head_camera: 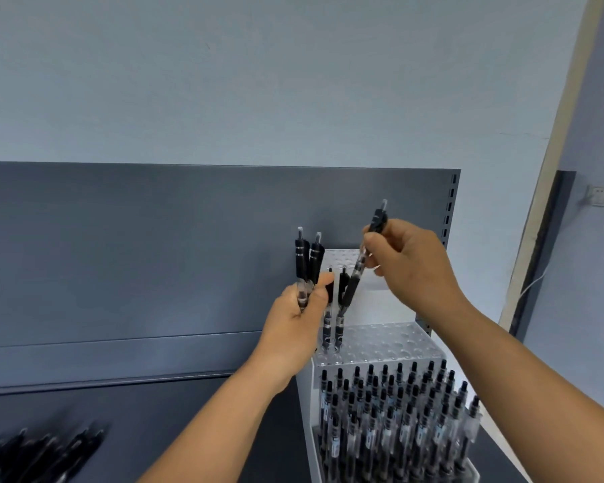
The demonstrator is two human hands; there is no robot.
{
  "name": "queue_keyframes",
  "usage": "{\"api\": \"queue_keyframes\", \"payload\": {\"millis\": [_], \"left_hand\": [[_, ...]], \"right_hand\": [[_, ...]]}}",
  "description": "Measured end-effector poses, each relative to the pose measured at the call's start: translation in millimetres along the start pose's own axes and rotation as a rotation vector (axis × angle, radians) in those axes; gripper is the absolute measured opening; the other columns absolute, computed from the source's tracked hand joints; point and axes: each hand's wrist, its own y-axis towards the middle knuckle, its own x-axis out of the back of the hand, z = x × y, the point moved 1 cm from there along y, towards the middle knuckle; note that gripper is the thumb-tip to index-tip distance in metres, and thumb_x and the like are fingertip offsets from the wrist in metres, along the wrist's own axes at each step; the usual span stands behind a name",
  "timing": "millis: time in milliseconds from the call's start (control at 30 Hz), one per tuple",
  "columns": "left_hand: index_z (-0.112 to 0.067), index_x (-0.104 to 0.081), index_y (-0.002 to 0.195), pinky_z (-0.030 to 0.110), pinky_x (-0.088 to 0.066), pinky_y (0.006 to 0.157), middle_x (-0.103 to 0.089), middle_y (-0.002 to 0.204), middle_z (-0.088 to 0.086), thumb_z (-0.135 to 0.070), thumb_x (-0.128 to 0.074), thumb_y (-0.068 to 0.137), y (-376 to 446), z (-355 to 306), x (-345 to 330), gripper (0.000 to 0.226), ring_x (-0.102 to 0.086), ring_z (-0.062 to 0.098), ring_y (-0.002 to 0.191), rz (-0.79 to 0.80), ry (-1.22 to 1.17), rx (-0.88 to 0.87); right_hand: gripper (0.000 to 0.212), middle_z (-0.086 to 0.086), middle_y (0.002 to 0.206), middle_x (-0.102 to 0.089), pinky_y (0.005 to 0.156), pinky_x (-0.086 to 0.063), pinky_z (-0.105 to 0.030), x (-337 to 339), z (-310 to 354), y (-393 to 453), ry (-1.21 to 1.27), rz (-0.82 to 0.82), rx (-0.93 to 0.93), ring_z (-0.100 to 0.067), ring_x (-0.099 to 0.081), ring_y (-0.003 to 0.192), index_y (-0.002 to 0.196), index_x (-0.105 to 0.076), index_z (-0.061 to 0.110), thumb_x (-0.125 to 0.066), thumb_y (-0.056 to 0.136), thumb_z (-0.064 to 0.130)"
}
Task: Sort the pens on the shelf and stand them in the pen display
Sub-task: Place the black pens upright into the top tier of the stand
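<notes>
A stepped white pen display [391, 343] stands on the dark shelf at the right. Its lowest tier is packed with several black pens [398, 413]. Two pens [332, 325] stand in the left holes of the middle tier. My left hand [293, 322] grips two black pens [306, 263] upright, just left of the display. My right hand [408, 263] pinches one black pen [358, 266] near its top, tilted, with its tip down over the middle tier beside the two standing pens.
A blurred pile of loose black pens [39, 451] lies on the dark shelf [175, 406] at the bottom left. The grey back panel [154, 245] rises behind. The top tier [342, 256] of the display has open holes. A wall socket [598, 196] is at far right.
</notes>
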Motion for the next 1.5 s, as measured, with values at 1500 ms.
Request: {"api": "queue_keyframes", "payload": {"millis": [1500], "left_hand": [[-0.018,-0.034,0.088,0.016,-0.036,0.063,-0.035,0.083,-0.002,-0.016,-0.027,0.102,-0.1,3.6,-6.6,0.016,-0.033,0.008,0.073,0.041,0.131,0.09]], "right_hand": [[0.022,0.0,0.076,-0.07,0.07,-0.052,-0.029,-9.3,-59.6,-0.5,-0.291,0.133,-0.066,-0.016,-0.065,0.072,0.08,-0.064,0.013,-0.067,0.086,0.034]]}}
